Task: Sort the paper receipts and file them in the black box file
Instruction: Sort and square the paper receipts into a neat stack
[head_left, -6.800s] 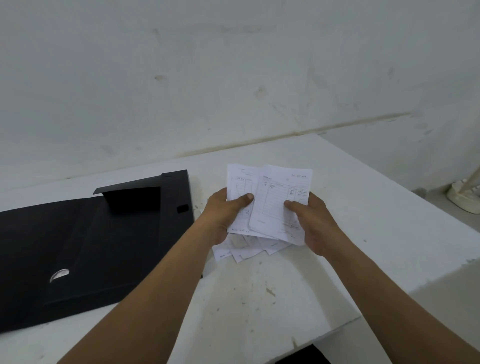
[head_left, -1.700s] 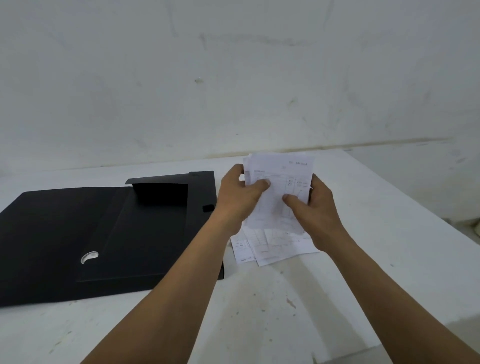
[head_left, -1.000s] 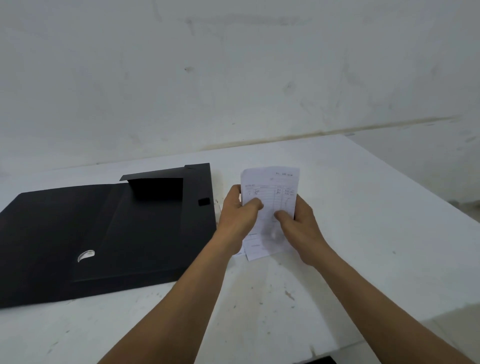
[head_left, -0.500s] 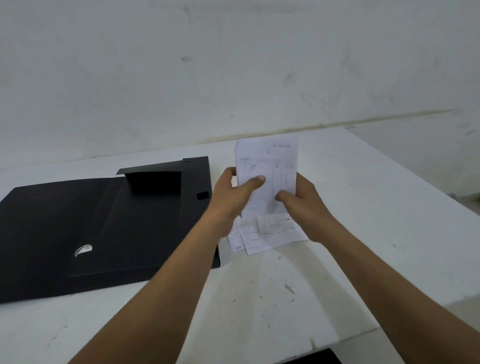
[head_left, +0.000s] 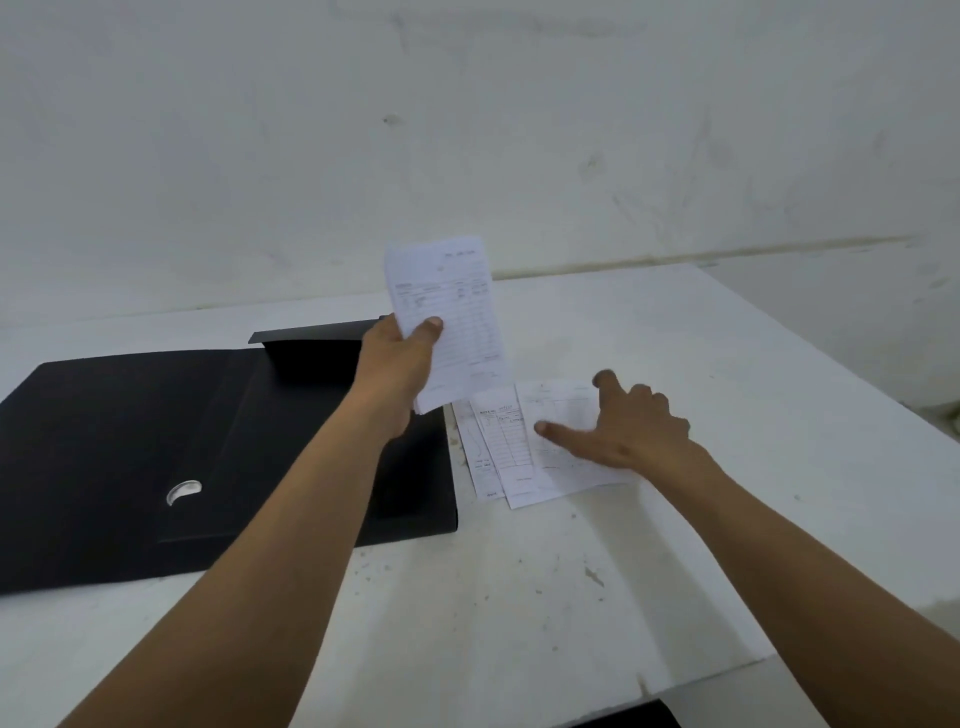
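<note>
My left hand (head_left: 400, 364) grips a small stack of white printed receipts (head_left: 452, 312), held upright above the right edge of the black box file (head_left: 130, 441). The file lies open and flat on the table's left side, with a raised flap at its far edge. A few more receipts (head_left: 511, 447) lie fanned out on the table just right of the file. My right hand (head_left: 631, 431) rests on top of those loose receipts, palm down with the fingers spread.
The white table (head_left: 519, 597) has scuffs and stains; its right edge drops off to the floor. A white wall stands close behind. A dark object (head_left: 634, 719) peeks out below the table's front edge.
My right hand has let go of the held stack and dropped onto the loose receipts on the table. My left hand alone now holds the stack, raised a little higher.
</note>
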